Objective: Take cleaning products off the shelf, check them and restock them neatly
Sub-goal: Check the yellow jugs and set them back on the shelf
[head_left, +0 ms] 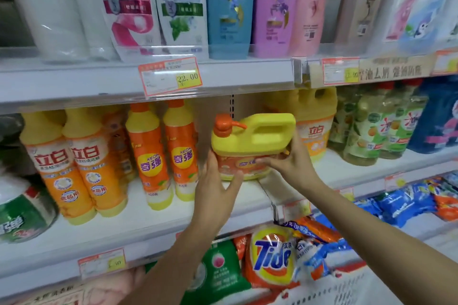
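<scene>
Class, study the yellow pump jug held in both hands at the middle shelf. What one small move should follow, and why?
Probably ease the yellow jug back into the gap and set it down. It is upright, label forward, between the orange bottles and a second jug, with the left hand flat against its side and the right hand gripping it.

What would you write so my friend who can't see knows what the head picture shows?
Two hands hold a yellow jug with an orange pump at the middle shop shelf: the left hand lies flat against its side, the right hand grips the other side. Orange bottles stand to its left; a Tide bag lies below.
</scene>
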Motion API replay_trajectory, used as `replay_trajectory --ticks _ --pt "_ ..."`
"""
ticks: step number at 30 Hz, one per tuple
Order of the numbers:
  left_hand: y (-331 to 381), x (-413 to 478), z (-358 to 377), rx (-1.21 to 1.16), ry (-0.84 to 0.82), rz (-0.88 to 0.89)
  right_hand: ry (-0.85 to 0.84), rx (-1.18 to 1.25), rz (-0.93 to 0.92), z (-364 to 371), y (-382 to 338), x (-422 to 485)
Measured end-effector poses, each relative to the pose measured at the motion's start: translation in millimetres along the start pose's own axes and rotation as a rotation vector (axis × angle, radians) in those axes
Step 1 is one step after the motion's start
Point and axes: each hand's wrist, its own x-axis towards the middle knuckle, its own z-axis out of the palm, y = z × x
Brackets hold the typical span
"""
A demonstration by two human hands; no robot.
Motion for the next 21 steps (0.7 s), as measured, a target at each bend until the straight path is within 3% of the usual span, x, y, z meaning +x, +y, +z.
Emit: replay_trajectory --ticks 10,21 --pt "-15.4 74.1 32.5 0.177 0.159 -0.179 -0.221 0.028 0.048 32.4 40.5 78.3" --pt "-42.2 110.8 57.2 0.211 0.141 -0.212 -0.192 0.109 0.071 58.5 86.7 116.3"
